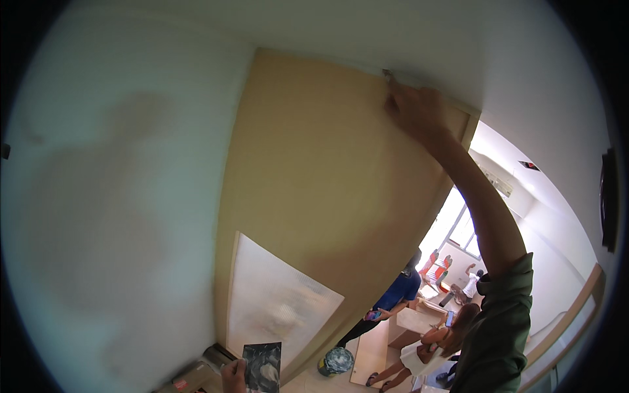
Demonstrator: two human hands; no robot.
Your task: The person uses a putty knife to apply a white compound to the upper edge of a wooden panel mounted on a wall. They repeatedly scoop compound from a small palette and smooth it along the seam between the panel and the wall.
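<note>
My right hand (419, 112) is raised high at the top edge of a tan panel (314, 170), where it meets the white surface above. Its fingers are bent in, with the index finger reaching to a small dark tip (386, 72) at that edge. What the fingers hold there is too small to make out. Low in the view, my left hand (234, 376) grips the side of a dark rectangular plate (262, 367) with whitish smears on its face. A white translucent pane (282, 301) covers the lower left of the tan panel.
A pale wall (118, 216) with a shadow on it stands at left. Boxes (196, 378) sit at its foot. Beyond the opening at right are a person in blue (398, 291), a person in white shorts (419, 360), a bucket (336, 361) and a wooden board (372, 350).
</note>
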